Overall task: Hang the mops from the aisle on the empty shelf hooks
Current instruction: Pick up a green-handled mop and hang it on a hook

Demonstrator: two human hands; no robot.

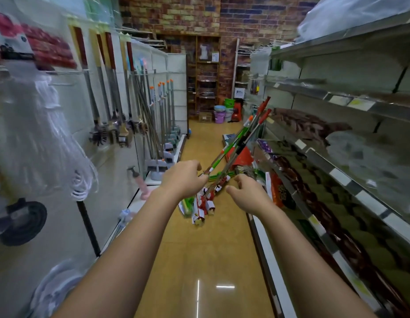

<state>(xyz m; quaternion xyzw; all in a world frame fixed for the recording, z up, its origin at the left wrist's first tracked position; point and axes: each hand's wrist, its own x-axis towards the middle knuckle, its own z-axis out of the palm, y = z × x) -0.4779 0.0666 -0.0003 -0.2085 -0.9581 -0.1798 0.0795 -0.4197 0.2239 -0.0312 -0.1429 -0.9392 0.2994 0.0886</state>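
— What does the head view show down the aisle?

— A bundle of metal-handled mops with red and green grips (234,154) leans slantwise from the tan tiled floor (206,260) up against the right-hand metal shelving (332,171). Their packaged heads rest on the floor just off the shelving's bottom front edge, and the red and orange handle tips point up toward the far end of the aisle.

— And the hands?

— The left hand (182,179) is at the lower part of the bundle, its fingers (203,180) curled and pinching one of the handles. The right hand (247,193) is just beside the bundle on its right, fingers (242,179) loosely spread and bent; I cannot tell whether they touch a handle.

— What hangs on the left?

— The white panel wall (103,171) carries a row of brushes with red and yellow wooden handles (110,88) hung from wire hooks, with orange-tipped steel mop poles (165,106) standing further along. Nearer, a white string mop head in clear plastic (50,138) hangs, blurred.

— At the far end?

— A brick wall (176,14), with coloured plastic buckets (222,111) stacked on the floor below it.
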